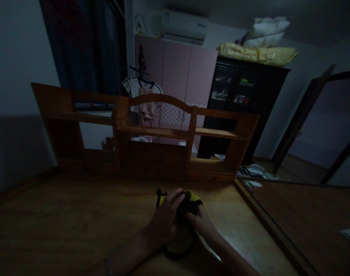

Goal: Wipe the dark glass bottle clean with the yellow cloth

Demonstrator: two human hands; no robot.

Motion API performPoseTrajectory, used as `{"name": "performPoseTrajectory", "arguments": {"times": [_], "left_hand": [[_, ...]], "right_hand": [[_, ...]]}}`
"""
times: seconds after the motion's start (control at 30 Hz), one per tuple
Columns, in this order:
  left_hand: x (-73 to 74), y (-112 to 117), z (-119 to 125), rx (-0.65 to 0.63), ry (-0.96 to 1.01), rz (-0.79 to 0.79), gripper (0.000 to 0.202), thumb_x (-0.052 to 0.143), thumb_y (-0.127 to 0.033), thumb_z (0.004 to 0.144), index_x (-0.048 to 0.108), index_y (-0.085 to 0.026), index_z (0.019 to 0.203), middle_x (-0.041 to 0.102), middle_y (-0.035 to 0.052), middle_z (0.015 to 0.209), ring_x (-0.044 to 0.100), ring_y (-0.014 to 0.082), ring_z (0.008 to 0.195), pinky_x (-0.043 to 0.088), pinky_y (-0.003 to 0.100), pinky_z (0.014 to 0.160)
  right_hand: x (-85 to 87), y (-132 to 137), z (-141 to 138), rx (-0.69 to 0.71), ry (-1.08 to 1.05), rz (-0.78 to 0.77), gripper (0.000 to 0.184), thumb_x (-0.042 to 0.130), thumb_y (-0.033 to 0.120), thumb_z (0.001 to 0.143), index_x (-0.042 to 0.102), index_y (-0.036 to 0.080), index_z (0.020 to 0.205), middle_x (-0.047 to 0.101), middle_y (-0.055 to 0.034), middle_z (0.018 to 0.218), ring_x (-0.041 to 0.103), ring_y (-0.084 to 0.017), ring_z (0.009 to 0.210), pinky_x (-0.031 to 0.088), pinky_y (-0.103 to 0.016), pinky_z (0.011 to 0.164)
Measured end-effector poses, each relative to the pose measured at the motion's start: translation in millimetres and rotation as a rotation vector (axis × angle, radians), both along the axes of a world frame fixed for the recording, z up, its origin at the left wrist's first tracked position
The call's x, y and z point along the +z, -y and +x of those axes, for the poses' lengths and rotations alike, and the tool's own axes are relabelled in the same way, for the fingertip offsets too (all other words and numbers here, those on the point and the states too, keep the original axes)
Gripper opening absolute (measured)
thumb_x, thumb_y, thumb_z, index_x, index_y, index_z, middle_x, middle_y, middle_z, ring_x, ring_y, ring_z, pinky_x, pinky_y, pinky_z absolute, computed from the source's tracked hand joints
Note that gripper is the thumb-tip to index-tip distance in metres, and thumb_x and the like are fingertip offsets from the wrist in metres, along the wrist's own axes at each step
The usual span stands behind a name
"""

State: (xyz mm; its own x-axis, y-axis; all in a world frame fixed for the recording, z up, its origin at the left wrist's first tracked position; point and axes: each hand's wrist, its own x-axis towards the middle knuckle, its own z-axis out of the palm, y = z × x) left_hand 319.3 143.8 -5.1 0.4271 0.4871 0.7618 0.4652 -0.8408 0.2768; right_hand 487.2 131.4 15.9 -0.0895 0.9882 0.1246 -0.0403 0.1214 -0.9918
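Note:
A yellow and black soft thing (183, 239), cloth or a small bag, lies on the wooden bed platform (77, 222) in dim light. My left hand (165, 220) lies over its top with the fingers curled down onto it. My right hand (202, 222) grips its right side, fingers closed into the dark fabric near the yellow edge (195, 196). A short black cord or strap (158, 193) sticks up at its far left. What the thing is exactly I cannot make out.
A wooden headboard with open shelves (151, 132) stands across the far side. Behind it are a pink wardrobe (186, 73), a dark cabinet (238, 96) with bedding on top, hanging clothes (144, 96) and an air conditioner (184, 27). The platform's edge (267, 222) runs on the right.

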Motion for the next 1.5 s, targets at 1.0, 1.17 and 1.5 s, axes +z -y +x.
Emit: {"name": "performPoseTrajectory", "arguments": {"times": [1.0,1.17,1.5], "left_hand": [[-6.3,-12.8,-6.9,0.141,0.078,-0.125,0.071,0.060,-0.037,0.086,0.024,-0.020,0.145,0.045,0.0155,0.142,0.049,0.0280,0.129,0.047,0.044,0.104],[-6.6,-12.8,-7.1,0.207,0.009,0.006,0.061,0.052,-0.034,0.091,0.027,-0.018,0.145,0.050,0.0159,0.138,0.050,0.0265,0.129,0.047,0.042,0.105],[-7.6,-16.4,-11.6,0.282,-0.036,-0.033,0.083,0.070,-0.047,0.080,0.027,-0.018,0.144,0.049,0.0160,0.138,0.052,0.0292,0.126,0.050,0.040,0.100]], "right_hand": [[17.7,26.9,4.6,0.043,0.635,0.624,0.046,0.060,0.033,0.090,0.054,0.026,0.135,0.062,-0.0109,0.132,0.056,-0.031,0.124,0.044,-0.045,0.105],[24.6,36.4,-0.5,0.229,0.803,0.559,0.058,0.054,0.037,0.093,0.040,0.018,0.145,0.058,-0.0149,0.136,0.056,-0.032,0.124,0.043,-0.048,0.107],[18.2,32.1,4.9,0.304,0.658,0.371,0.053,0.053,0.027,0.091,0.033,0.026,0.141,0.059,-0.0100,0.131,0.059,-0.026,0.117,0.048,-0.039,0.097]]}}
